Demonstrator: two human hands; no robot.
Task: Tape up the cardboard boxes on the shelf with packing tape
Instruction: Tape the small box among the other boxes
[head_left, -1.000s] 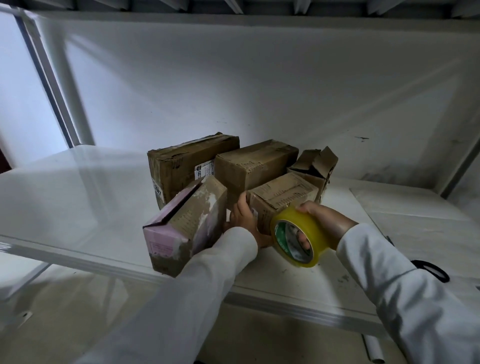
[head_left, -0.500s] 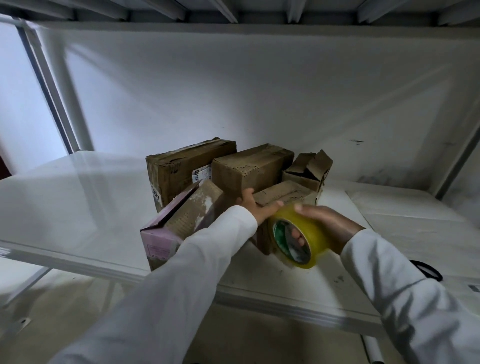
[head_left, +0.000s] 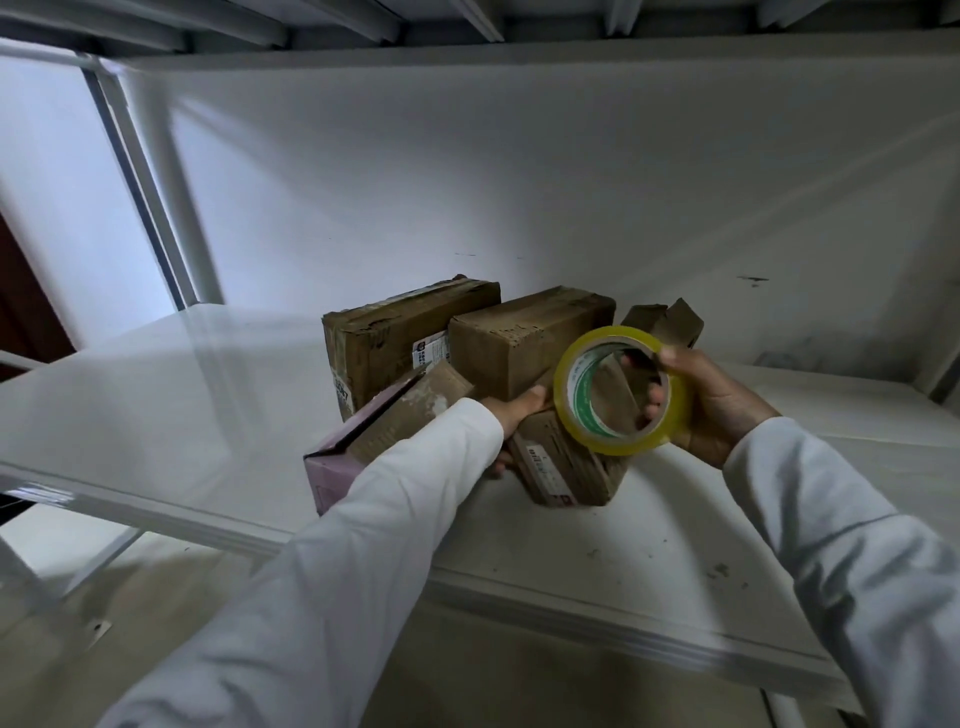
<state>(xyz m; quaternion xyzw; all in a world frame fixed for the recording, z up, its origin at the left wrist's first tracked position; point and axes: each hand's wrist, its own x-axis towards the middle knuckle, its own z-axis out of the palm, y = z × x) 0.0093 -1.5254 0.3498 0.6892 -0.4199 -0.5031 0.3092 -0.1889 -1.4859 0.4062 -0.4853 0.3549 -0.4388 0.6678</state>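
Head view puts me looking down on a white shelf (head_left: 156, 415) where a cluster of cardboard boxes sits near the middle. My left hand (head_left: 511, 415) is wrapped around the small brown box (head_left: 566, 467) at the front of the cluster, fingers over its top edge and thumb underneath; the box is tilted, one corner resting on the shelf. My right hand (head_left: 711, 405) holds the yellow roll of packing tape (head_left: 618, 389) just above that box, fingers hooked through the core and thumb on the outer rim. I cannot see a free tape end.

Behind stand two larger brown boxes, the left one (head_left: 395, 343) and the middle one (head_left: 524, 343), and a small box with open flaps (head_left: 670, 322) at the back right. A pink-ended carton (head_left: 374, 441) leans just beside my left sleeve.

As I judge it, the step is bringing this box clear to tape it. I would set it flat on the bare shelf toward me, seam upward, and keep the left hand pressing the flaps closed. Then I would find the tape's end with the right thumb, stick it past one edge, and draw the roll straight along the seam, keeping tension so it lies without wrinkles.
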